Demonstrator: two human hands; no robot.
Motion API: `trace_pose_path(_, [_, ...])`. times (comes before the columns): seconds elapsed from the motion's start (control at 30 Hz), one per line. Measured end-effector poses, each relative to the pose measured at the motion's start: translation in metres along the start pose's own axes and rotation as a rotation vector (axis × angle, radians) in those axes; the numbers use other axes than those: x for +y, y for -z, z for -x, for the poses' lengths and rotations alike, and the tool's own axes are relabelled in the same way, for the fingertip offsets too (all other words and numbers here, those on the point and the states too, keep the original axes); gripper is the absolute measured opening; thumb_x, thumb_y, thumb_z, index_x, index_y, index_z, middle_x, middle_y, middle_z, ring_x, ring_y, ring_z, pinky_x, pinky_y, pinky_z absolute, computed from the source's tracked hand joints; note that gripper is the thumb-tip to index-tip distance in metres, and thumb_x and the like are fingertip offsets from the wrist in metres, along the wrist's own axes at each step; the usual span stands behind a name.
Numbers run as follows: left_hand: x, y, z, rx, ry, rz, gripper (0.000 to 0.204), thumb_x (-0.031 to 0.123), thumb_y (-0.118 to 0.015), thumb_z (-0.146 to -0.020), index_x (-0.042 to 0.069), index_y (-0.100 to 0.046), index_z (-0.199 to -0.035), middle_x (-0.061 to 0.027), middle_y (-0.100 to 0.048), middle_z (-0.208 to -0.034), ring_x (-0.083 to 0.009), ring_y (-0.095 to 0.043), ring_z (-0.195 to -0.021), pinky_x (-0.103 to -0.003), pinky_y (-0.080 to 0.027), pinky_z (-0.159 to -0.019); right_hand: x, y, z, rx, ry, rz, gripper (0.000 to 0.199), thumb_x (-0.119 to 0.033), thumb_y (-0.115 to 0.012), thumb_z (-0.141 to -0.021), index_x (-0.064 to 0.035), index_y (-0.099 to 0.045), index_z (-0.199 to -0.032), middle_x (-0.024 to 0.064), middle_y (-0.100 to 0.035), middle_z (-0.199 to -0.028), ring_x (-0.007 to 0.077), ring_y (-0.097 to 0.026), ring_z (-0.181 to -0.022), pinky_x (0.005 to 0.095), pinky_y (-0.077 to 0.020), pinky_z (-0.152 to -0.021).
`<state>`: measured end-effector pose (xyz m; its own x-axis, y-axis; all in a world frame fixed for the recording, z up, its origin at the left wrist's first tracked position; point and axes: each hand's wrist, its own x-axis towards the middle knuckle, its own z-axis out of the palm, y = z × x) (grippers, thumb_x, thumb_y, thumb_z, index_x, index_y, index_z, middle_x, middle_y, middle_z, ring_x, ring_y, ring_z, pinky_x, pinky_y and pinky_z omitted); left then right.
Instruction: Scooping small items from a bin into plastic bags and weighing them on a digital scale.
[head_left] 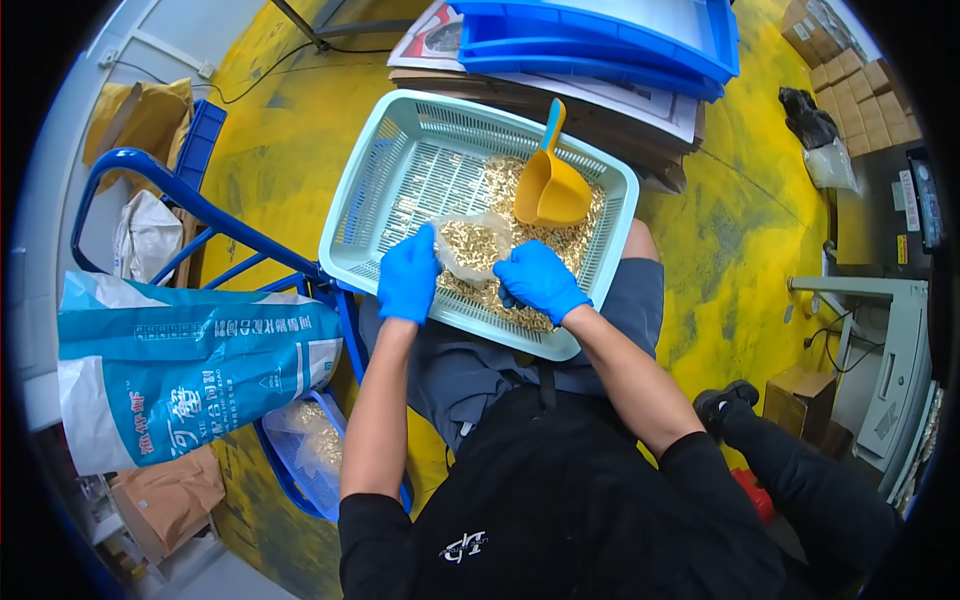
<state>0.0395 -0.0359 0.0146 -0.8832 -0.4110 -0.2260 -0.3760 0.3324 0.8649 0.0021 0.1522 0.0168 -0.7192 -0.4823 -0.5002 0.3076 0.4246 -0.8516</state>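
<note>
A small clear plastic bag, filled with small brass-coloured metal parts, is being held over a pale turquoise slotted basket that is being rested on the seated person's lap. The bag's left side is being gripped by the left hand, which is gloved in blue and closed around the plastic, while its right side is being pinched by the right hand, also gloved in blue, with the fingers curled shut on the bag's edge. More of the same brass-coloured parts are being kept loose in the right half of the basket, and an orange scoop with a teal handle is being left lying on them, just beyond the bag. A stack of blue trays is being kept on flattened cardboard beyond the basket. At the person's left, a blue hand truck is being used to carry a large teal and white sack, and below it another bag of parts is being held in a blue crate on the yellow floor.
</note>
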Motion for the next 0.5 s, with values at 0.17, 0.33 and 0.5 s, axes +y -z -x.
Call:
trace_pose_path(0.17, [0.001, -0.026, 0.082, -0.285, -0.392, -0.557, 0.022, 0.024, -0.059, -0.075, 0.002, -0.057, -0.071, -0.0148, -0.058, -0.079, -0.0321, -0.055, -0.072, -0.04, -0.044, -0.065, -0.01, 0.009, -0.011, -0.089, -0.077, 0.043, 0.033, -0.023, -0.047, -0.073, 0.0019, -0.063, -0.058, 0.0147, -0.06, -0.053, 0.0215, -0.06, -0.048, 0.0322, -0.05, -0.054])
trace_pose_path(0.33, [-0.008, -0.094, 0.06, -0.486, -0.288, -0.733, 0.044, 0.031, -0.061, -0.076, 0.007, -0.052, -0.111, -0.0165, -0.047, -0.121, -0.0334, -0.048, -0.106, -0.042, -0.042, -0.086, 0.0, 0.015, -0.021, 0.013, 0.104, 0.425, 0.034, -0.031, -0.051, -0.069, 0.0001, -0.065, -0.067, 0.0234, -0.061, -0.072, 0.0362, -0.062, -0.07, 0.0428, -0.0498, -0.066])
trace_pose_path(0.5, [-0.005, -0.116, 0.054, -0.607, -0.134, -0.881, 0.06, 0.041, -0.056, -0.08, 0.01, -0.041, -0.129, -0.017, -0.039, -0.133, -0.0328, -0.043, -0.117, -0.042, -0.039, -0.095, -0.013, 0.016, -0.018, 0.178, 0.039, 0.534, 0.034, -0.032, -0.055, -0.065, -0.0001, -0.065, -0.073, 0.0247, -0.061, -0.079, 0.0386, -0.061, -0.076, 0.0447, -0.0489, -0.07])
